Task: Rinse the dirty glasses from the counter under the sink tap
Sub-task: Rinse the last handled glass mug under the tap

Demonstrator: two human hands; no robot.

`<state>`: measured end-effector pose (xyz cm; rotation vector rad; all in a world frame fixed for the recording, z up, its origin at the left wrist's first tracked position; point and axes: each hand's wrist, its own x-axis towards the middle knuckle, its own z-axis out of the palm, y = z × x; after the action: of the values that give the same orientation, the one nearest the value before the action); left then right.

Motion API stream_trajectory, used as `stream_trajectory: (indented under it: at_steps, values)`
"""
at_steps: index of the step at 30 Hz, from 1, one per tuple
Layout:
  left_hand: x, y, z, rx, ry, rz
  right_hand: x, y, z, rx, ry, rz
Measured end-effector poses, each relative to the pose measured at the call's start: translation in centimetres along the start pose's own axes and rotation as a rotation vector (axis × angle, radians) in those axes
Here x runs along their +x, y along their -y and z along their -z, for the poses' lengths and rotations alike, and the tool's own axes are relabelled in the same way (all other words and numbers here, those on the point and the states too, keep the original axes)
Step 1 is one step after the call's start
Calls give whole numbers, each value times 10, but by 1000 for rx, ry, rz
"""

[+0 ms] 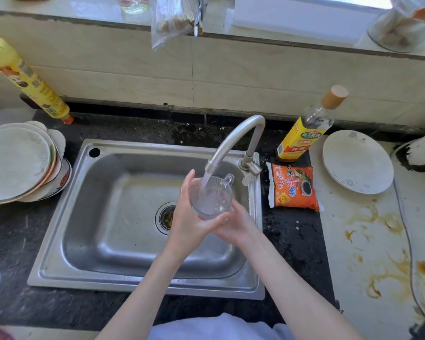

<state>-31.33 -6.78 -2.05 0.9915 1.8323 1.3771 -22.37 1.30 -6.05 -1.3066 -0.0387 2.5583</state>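
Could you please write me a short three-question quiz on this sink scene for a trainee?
1. True or false: water from the tap is running into the glass mug.
2. Which hands hold the mug? A) left hand only B) right hand only C) both
3. Fill in: the orange sauce packet lies on the counter to the ___ of the sink, as seen by the camera.

Key: 1 true; 2 C, the left hand wraps the side and the right supports it from below; 3 right.
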Motion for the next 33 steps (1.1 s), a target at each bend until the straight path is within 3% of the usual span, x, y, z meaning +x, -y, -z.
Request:
stream_trajectory:
  at_steps: [5, 10, 15, 17, 18, 21, 24, 28, 29, 31, 33]
  values:
    - [-4, 4, 5, 113, 37, -62, 10, 2, 3, -66, 132, -24]
    - [-6, 7, 14, 205, 95, -84, 20, 0, 4, -43, 27, -3]
    - [-7, 5, 22, 711, 40, -465, 26, 7, 3, -114, -53, 63]
    - [-4, -2, 18, 830, 110, -605, 27, 10, 2, -167, -58, 81]
    - [-2, -7, 15, 907, 234, -605, 27, 11, 2, -190, -63, 92]
    - [12, -12, 3, 1164, 631, -279, 25, 9, 2, -241, -60, 137]
    - [27, -14, -7, 1326, 770, -131, 17, 7, -2, -309, -24, 179]
    - [26, -20, -10, 1219, 848, 3, 20, 6, -6, -297, -96, 262]
    - [27, -20, -10, 1092, 850, 56, 20, 5, -5, -280, -97, 260]
    - [29, -16, -8, 529, 775, 289, 18, 3, 0, -224, -68, 249]
    - [31, -15, -8, -16, 585, 547, 13, 2, 3, -177, -9, 284]
